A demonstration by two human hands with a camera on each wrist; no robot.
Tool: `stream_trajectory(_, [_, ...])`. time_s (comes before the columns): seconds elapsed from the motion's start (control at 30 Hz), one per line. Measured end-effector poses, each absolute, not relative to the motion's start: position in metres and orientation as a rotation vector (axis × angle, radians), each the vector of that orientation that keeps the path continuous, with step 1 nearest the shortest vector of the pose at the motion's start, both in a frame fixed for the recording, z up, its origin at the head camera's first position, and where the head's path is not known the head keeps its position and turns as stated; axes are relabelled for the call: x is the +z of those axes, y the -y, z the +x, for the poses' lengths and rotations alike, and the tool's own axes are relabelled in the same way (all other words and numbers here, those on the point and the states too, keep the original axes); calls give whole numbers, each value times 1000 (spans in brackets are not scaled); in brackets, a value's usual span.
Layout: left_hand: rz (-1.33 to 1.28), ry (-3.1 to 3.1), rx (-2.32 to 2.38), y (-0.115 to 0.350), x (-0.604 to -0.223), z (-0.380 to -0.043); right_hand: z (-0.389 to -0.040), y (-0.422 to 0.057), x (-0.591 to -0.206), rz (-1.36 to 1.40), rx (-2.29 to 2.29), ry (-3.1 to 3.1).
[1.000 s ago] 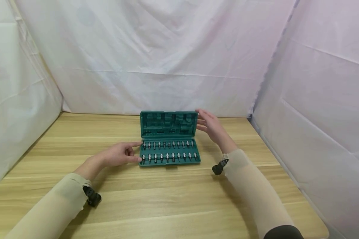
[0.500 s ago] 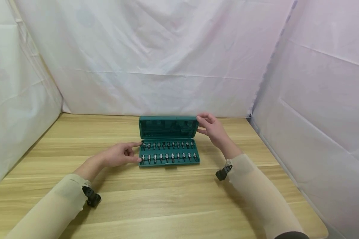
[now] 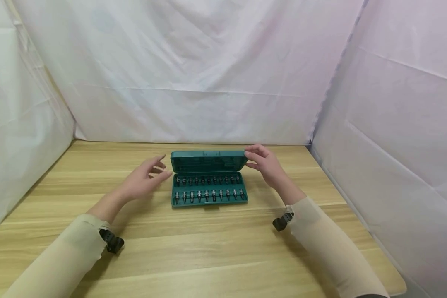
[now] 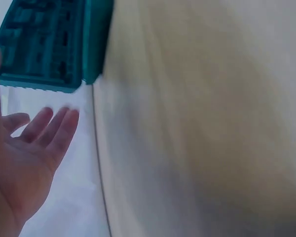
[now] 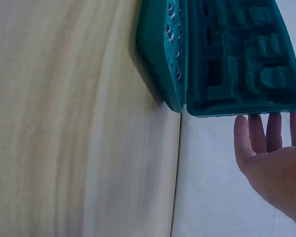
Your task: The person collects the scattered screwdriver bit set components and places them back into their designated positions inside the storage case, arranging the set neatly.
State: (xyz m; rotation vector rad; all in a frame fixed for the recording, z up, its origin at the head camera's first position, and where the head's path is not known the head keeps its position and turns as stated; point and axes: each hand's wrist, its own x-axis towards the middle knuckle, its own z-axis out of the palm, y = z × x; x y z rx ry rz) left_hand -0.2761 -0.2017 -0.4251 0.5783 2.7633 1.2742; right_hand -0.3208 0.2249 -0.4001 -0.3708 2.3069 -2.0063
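Note:
A green bit socket case (image 3: 210, 198) lies on the table with two rows of silver-and-black bit sockets (image 3: 214, 194) in its base. Its lid (image 3: 208, 154) leans partway forward over the back row, the moulded inside showing in both wrist views. My right hand (image 3: 267, 165) holds the lid's upper right corner, thumb at the front edge; in the right wrist view its fingertips (image 5: 274, 123) meet the lid's side. On the other side my left hand (image 3: 143, 179) hovers beside the lid's left end, holding nothing, its fingers loosely spread with a gap to the lid in the left wrist view.
The wood-grain table (image 3: 193, 256) stretches around the case, with a rounded front right corner. White cloth (image 3: 208, 74) hangs behind its back edge and along both sides. A small black camera sits on each wrist.
The lid has tipped forward from near upright, my right hand moving along with its corner. My left hand has let go of the base's left edge and risen back toward the lid's left end.

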Motion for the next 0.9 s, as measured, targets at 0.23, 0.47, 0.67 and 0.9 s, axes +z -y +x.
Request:
stream_trajectory(0.23, [712, -2780, 1313, 183, -412, -281, -310, -230, -403, -430, -1959, -2347])
stream_trajectory(0.47, [783, -2757, 1308, 174, -410, -280, -303, -231, -407, -512, -1859, -2409])
stream_trajectory(0.67, [786, -2714, 1303, 178, -413, -274, -299, -227, -403, -635, -1542, -2507])
stream_trajectory(0.9, [832, -2667, 1222, 179, -417, -269, -298, -222, -405, -677, -1279, -2532])
